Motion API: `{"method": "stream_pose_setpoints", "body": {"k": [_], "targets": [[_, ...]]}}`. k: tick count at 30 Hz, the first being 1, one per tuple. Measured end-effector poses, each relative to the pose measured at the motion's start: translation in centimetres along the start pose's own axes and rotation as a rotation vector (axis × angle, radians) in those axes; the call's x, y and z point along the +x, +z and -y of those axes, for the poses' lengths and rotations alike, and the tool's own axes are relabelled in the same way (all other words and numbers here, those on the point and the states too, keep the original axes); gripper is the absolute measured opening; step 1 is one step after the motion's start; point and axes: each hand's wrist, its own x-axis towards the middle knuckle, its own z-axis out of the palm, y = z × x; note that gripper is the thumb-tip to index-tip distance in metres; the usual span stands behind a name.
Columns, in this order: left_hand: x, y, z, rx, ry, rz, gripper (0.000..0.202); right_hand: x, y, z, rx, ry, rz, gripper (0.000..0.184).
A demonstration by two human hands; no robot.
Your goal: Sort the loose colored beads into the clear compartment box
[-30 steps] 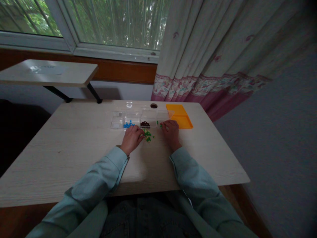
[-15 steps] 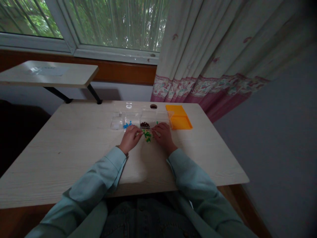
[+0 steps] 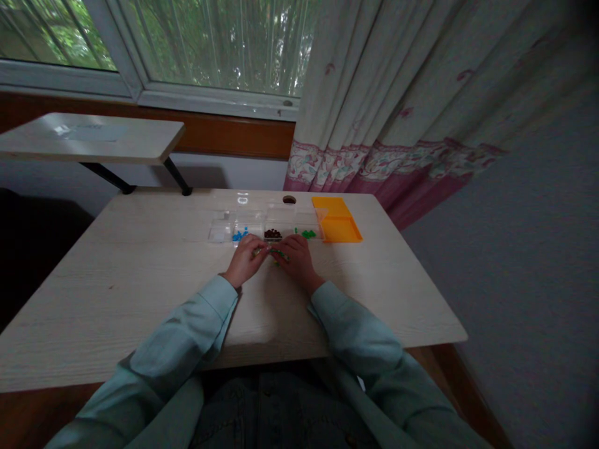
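Observation:
My left hand (image 3: 244,259) and my right hand (image 3: 296,259) meet at the fingertips near the front of a clear compartment box. Both are closed on a small green and yellow cluster of tiny pieces (image 3: 279,254), mostly covered by the fingers; its exact kind is too small to make out. Just beyond the hands, the clear compartment box (image 3: 219,232) holds blue pieces (image 3: 240,234), dark brown pieces (image 3: 272,234) and green pieces (image 3: 308,234) in separate sections.
An open orange tray (image 3: 343,231) lies right of the clear box. Behind them is a round hole (image 3: 289,199) in the pale wooden table (image 3: 154,280). A raised shelf (image 3: 140,140) stands at the back left, and a curtain (image 3: 355,125) hangs behind the table.
My right hand has moved left to meet the left hand, uncovering the green pieces in the box. The green and yellow cluster has tilted and is now largely hidden by my fingers.

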Motion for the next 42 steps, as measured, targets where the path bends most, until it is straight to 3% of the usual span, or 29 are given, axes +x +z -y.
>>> {"method": "stream_pose_setpoints", "body": {"k": [10, 16, 20, 25, 30, 42], "targets": [[0.0, 0.0, 0.0, 0.01, 0.015, -0.002, 0.02, 0.2, -0.3, 0.3, 0.022, 0.017, -0.005, 0.017], [-0.1, 0.0, 0.0, 0.014, -0.043, -0.039, 0.022, 0.1, -0.3, 0.0, 0.037, 0.018, -0.037, 0.014], [-0.2, 0.0, -0.1, 0.04, -0.087, -0.064, 0.022, 0.1, -1.0, -1.2, 0.009, 0.1, -0.07, 0.014], [-0.3, -0.1, -0.1, 0.05, -0.086, -0.085, 0.022, 0.0, -2.7, -4.2, -0.082, 0.254, -0.203, 0.017], [-0.3, -0.1, 0.0, 0.052, -0.08, -0.082, 0.023, -0.3, -3.2, -6.4, -0.17, 0.349, -0.22, 0.022], [-0.2, -0.3, -0.1, 0.081, -0.073, -0.075, 0.023, -0.4, -2.6, -6.8, -0.198, 0.321, -0.187, 0.024]]}}
